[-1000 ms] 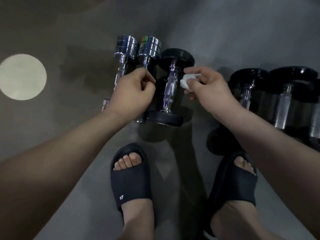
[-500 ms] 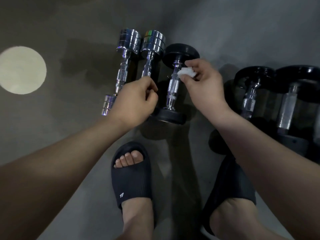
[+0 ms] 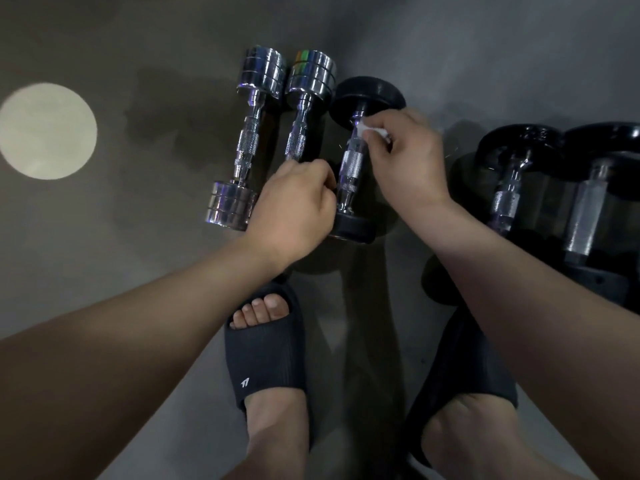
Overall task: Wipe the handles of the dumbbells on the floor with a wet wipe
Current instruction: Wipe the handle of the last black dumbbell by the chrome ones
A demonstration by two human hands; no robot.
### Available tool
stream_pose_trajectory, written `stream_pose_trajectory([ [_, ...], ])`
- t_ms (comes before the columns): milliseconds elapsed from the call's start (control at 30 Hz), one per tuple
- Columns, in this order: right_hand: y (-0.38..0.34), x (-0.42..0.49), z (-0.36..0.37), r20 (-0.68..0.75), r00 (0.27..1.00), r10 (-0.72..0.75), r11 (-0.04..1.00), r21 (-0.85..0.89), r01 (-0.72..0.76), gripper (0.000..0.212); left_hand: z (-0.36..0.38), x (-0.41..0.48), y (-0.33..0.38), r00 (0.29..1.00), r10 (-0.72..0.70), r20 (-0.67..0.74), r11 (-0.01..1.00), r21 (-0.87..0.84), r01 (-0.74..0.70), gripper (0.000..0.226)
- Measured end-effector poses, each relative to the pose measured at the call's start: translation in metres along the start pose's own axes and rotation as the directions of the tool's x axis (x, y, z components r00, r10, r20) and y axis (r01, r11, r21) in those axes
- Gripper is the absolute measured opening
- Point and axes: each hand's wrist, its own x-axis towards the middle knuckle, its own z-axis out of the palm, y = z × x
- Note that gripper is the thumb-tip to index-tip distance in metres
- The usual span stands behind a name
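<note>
Head cam: right hand (image 3: 405, 161) pinches wet wipe (image 3: 371, 130) on black dumbbell (image 3: 351, 164) handle, axis near-far; left hand (image 3: 294, 206) curled, grip unclear.

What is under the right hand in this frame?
A white wet wipe, held at the upper handle of the black dumbbell. The right hand covers most of the wipe.

Not much to read here, honestly. The only real mark is on your left slipper (image 3: 266, 358): a small white logo (image 3: 245, 382) printed on the strap, two slanted bars that look a bit like an "11", with no brand name next to it. The second chrome dumbbell (image 3: 304, 109) has a striped green, yellow and red patch (image 3: 302, 64) on its far head, but it's too blurry to make out any letters or weight number.
</note>
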Motion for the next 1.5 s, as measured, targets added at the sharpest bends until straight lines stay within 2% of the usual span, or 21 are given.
stream_pose_trajectory([
  [167, 0.003, -0.004, 0.001, 0.045, 0.997, -0.059, 0.998, 0.028, 0.058, 0.015, 0.005, -0.004, 0.001, 1.000, 0.004, -0.021, 0.996, 0.087, -0.002, 0.025],
  [333, 0.005, -0.011, -0.009, 0.168, 0.964, -0.208, 0.978, 0.036, 0.205, 0.015, 0.008, -0.007, -0.001, 0.998, 0.023, -0.050, 0.995, 0.098, -0.018, 0.023],
  [467, 0.004, 0.009, -0.006, 0.117, 0.983, -0.142, 0.988, -0.043, 0.148, 0.017, 0.007, -0.009, 0.000, 0.998, 0.006, -0.064, 0.996, 0.093, 0.000, 0.022],
  [567, -0.001, -0.003, 0.001, 0.074, 0.991, -0.111, 0.993, -0.025, 0.113, 0.016, 0.006, -0.010, -0.001, 0.999, -0.003, -0.050, 0.997, 0.082, 0.007, 0.024],
  [733, -0.003, -0.018, -0.006, 0.149, 0.970, -0.191, 0.981, -0.011, 0.195, 0.015, 0.002, -0.008, -0.002, 0.999, -0.019, 0.035, 0.995, 0.094, 0.016, 0.029],
  [933, 0.001, -0.001, 0.000, 0.033, 0.994, -0.106, 0.994, -0.033, 0.107, 0.017, -0.010, -0.022, -0.018, 0.984, 0.145, 0.105, 0.985, 0.080, -0.154, 0.031],
  [1100, 0.002, -0.016, -0.008, 0.175, 0.964, -0.202, 0.979, 0.000, 0.205, 0.017, -0.011, -0.028, -0.020, 0.968, 0.212, 0.132, 0.964, 0.134, -0.230, 0.051],
  [1167, 0.004, -0.009, -0.011, 0.190, 0.955, -0.230, 0.972, -0.013, 0.237, 0.016, -0.010, -0.029, -0.019, 0.961, 0.235, 0.143, 0.952, 0.165, -0.257, 0.055],
  [1333, 0.005, -0.002, -0.002, 0.065, 0.985, -0.159, 0.987, -0.014, 0.161, 0.014, -0.009, -0.028, -0.018, 0.949, 0.304, 0.085, 0.938, 0.147, -0.313, 0.050],
  [1500, 0.004, -0.017, -0.010, 0.240, 0.935, -0.260, 0.966, 0.050, 0.255, 0.012, -0.003, -0.028, -0.018, 0.957, 0.279, 0.078, 0.949, 0.133, -0.287, 0.054],
])
